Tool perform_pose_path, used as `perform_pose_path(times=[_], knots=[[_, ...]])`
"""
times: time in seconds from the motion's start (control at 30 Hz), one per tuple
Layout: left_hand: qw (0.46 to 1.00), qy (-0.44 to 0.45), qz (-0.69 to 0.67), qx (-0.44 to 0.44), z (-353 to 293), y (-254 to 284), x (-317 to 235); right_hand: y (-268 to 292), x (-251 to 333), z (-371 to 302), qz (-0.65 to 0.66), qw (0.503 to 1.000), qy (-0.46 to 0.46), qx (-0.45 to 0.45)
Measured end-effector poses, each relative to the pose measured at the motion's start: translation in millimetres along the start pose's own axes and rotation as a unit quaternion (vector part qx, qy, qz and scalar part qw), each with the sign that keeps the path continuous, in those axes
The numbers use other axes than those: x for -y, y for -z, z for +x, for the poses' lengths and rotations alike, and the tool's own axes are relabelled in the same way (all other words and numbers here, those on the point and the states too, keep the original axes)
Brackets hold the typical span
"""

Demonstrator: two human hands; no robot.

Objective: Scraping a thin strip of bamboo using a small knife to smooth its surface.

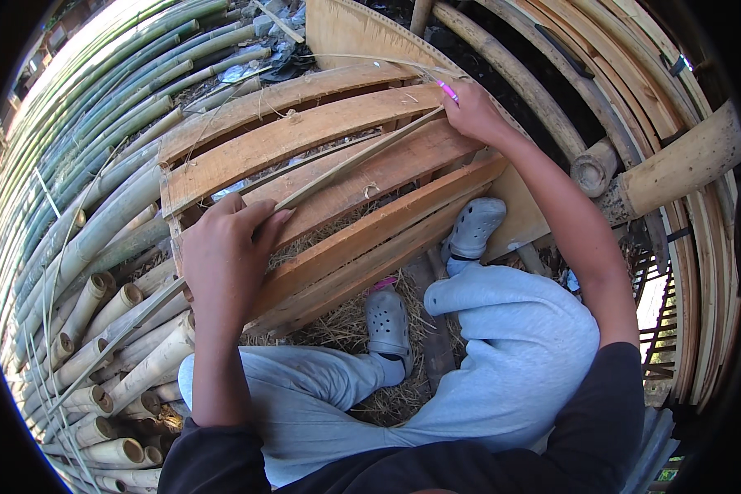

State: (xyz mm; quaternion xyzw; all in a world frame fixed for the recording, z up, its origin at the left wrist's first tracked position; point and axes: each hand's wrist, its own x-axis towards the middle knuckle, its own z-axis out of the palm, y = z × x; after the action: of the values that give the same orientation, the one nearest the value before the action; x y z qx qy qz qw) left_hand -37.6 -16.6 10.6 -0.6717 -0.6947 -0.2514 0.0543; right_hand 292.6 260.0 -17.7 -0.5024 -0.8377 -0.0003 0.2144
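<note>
- Here's the strip (350, 165), long, narrow and pale, slanting over the slatted wooden surface (296, 132), its long axis running from lower left to upper right
- The upper end points straight at the right hand (473, 111); down past the left hand (226, 255) a matching length, seemingly the same strip, slopes out over the bamboo poles (152, 370)
- Left hand now: thumb and fingers pinching the strip, knuckles up, at the near left of the slats
- Right hand: fingers curled around a tool (447, 90), bright pink at the handle, its thin front aimed up and left; whether they grip the strip too, I cannot tell
- Poles crowd the whole left side, many cut ends facing the person
- Behind the surface, a plywood board (362, 33); over at right, a thick pole (683, 165) juts in
- Down below, two grey clogs (385, 319) amid straw (329, 329)
- In the way: the left hand hides a stretch of strip, the right covers much of the tool
</note>
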Motion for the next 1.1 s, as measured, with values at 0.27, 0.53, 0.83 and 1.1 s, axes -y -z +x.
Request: perform_pose_path(times=[0.27, 0.53, 0.83, 1.1], knots=[[1.0, 0.012, 0.01, 0.014, 0.3, -0.1, -1.0, -6.7, 1.6, -6.0, 0.039, 0.996, -0.065, -0.052], [1.0, 0.006, 0.009, 0.009, -0.2, -0.8, 0.9, 6.1, -2.4, 2.6, 0.064, 0.988, -0.14, 0.011], [1.0, 0.003, 0.002, 0.0, 0.3, -3.0, 1.4, 23.5, -38.6, 17.2, 0.079, 0.979, -0.19, -0.011], [1.0, -0.009, 0.007, -0.006, -1.4, 0.4, 3.5, 65.1, 16.2, -1.8, 0.02, 0.986, -0.149, -0.072]])
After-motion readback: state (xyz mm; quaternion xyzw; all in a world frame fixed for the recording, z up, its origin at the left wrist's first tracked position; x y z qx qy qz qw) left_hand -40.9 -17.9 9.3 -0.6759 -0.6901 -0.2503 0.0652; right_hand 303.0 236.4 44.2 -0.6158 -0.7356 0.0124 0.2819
